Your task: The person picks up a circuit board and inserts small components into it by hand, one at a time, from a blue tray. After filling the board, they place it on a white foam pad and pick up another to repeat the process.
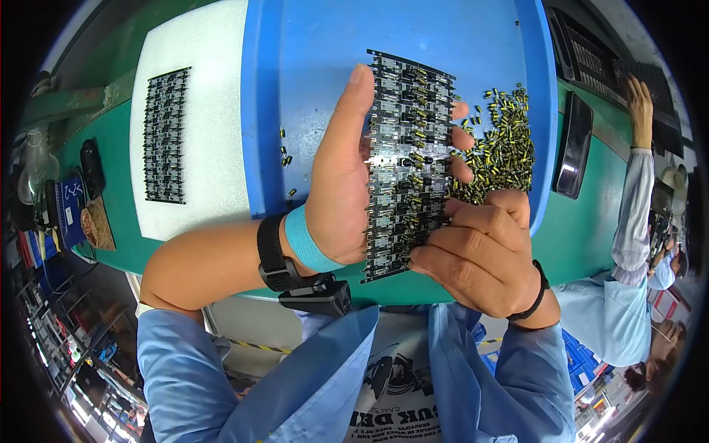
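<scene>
A long black circuit board panel (399, 162), crowded with small parts, stands upright over the blue tray. My left hand (332, 177) grips it from behind, thumb along the left edge and fingertips showing past the right edge. A column of small black-and-gold cylindrical capacitors (418, 140) runs down the panel. At its lower right, my right hand (480, 251) is closed with the fingertips pinched against the panel; anything between them is hidden. Just beyond that hand lies a heap of loose capacitors (502, 140).
The blue tray (317, 37) has a few stray capacitors (286, 157) at its left side. Left of it, a second board panel (167, 136) lies on white foam (214, 88). A black phone (574, 145) rests on the green table (591, 244). Another person's hand (639, 107) is at far right.
</scene>
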{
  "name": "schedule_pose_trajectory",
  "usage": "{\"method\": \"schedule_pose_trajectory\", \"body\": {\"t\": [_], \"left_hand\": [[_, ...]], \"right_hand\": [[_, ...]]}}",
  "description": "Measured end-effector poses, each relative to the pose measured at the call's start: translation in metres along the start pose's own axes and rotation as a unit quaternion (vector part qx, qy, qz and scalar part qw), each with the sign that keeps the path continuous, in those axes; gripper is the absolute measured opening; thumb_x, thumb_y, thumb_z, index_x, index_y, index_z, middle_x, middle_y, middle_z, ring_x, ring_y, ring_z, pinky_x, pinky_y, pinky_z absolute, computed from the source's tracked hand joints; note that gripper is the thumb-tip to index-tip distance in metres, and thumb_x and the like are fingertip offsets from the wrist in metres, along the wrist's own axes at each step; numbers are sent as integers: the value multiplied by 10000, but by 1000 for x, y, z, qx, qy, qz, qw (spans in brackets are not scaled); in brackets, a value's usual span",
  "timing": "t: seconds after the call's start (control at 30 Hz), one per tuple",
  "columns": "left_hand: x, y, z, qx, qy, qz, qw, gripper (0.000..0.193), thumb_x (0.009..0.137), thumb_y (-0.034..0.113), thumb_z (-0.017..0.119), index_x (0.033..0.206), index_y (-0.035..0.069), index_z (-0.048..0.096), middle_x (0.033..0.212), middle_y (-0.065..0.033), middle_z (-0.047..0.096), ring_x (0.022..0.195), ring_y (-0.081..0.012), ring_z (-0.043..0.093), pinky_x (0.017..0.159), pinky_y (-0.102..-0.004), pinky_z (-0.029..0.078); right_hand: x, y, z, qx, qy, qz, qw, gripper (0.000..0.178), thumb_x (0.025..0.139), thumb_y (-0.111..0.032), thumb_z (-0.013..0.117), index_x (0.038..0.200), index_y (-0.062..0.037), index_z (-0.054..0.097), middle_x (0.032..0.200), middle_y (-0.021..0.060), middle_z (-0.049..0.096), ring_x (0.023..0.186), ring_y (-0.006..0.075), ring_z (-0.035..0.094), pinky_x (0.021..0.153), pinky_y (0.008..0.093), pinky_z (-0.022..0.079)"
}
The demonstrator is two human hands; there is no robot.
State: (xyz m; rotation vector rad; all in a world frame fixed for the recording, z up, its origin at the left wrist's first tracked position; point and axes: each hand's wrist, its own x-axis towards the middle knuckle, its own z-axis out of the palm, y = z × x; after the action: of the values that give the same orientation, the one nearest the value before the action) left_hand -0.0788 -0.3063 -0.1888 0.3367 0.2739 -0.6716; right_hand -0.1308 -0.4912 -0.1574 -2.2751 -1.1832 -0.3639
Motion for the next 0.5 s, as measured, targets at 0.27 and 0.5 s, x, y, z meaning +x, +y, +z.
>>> {"method": "schedule_pose_trajectory", "body": {"t": [0.27, 0.5], "left_hand": [[7, 5, 1, -3, 22, 2, 1000, 801, 1041, 736, 414, 1252, 7, 668, 1018, -115, 727, 858, -243, 718, 743, -367, 617], [13, 15, 7, -4, 42, -1, 999, 819, 1023, 759, 424, 1266, 11, 654, 1021, -109, 715, 870, -241, 717, 747, -384, 627]], "right_hand": [[5, 8, 3, -42, -3, -39, 998, 342, 666, -178, 754, 1002, -132, 800, 937, -28, 704, 902, 191, 607, 820, 373, 420], [20, 19, -4, -31, -27, -63, 997, 374, 629, -185, 722, 994, -135, 791, 960, -34, 702, 913, 177, 596, 837, 361, 429]]}}
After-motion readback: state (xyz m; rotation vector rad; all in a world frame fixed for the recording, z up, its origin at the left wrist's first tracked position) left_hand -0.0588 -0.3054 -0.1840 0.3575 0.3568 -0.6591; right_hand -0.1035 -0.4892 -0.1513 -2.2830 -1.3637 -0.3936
